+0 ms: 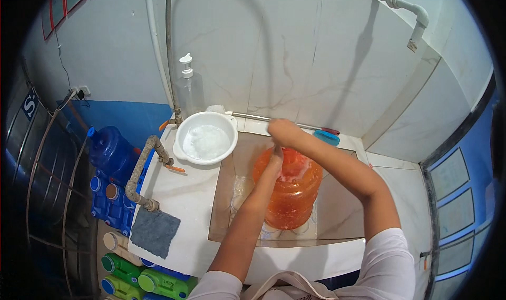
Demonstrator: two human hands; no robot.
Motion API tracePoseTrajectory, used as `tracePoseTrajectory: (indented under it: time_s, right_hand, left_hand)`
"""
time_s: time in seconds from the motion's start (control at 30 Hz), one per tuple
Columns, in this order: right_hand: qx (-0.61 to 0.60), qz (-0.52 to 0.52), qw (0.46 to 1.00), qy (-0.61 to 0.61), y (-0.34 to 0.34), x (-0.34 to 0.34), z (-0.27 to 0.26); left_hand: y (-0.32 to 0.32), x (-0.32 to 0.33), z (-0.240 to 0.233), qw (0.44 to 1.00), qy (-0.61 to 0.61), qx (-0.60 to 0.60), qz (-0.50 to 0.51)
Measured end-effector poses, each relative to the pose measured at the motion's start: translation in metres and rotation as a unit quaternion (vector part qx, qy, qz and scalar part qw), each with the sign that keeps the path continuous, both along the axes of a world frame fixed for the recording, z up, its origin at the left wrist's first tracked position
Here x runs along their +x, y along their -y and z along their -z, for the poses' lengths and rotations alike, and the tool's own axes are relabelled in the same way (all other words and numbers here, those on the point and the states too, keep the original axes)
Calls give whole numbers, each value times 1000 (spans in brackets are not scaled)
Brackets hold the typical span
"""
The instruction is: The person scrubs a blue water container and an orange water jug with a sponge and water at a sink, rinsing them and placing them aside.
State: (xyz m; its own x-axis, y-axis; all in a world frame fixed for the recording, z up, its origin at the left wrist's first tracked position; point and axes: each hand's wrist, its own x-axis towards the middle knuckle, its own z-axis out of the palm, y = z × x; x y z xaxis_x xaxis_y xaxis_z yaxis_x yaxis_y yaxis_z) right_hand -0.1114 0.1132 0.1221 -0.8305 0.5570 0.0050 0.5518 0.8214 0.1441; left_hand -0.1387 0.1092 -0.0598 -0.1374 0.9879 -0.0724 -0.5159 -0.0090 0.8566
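Observation:
An orange translucent water jug (pixel 294 197) stands in a tiled sink basin (pixel 340 217), with whitish suds on its shoulder. My left hand (pixel 278 156) is at the top of the jug by its neck, its fingers mostly hidden. Just above the neck, my right hand (pixel 285 133) is bent into a fist-like curl. Whatever may lie inside it is out of sight, and the jug's mouth is covered by my hands.
Left of the basin are a white tub (pixel 178 146) of suds, a pump bottle (pixel 189 88), pipe taps (pixel 152 144) and a grey cloth (pixel 154 232). Behind it lie a long-handled brush (pixel 257 117) and a blue scrubber (pixel 326 137). Several containers (pixel 114 197) stand at the left.

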Motion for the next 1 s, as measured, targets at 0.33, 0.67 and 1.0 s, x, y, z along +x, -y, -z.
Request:
tracePoseTrajectory:
  time_s: [0.33, 0.67, 1.0]
  right_hand:
    - [-500, 308, 771, -248, -29, 81, -25]
    - [-575, 335, 707, -239, -57, 117, 3]
    - [-556, 315, 760, -120, -48, 79, -15]
  left_hand:
    - [32, 30, -43, 989, 109, -82, 58]
    - [29, 42, -34, 983, 69, -129, -108]
    - [32, -61, 20, 935, 136, -256, -205]
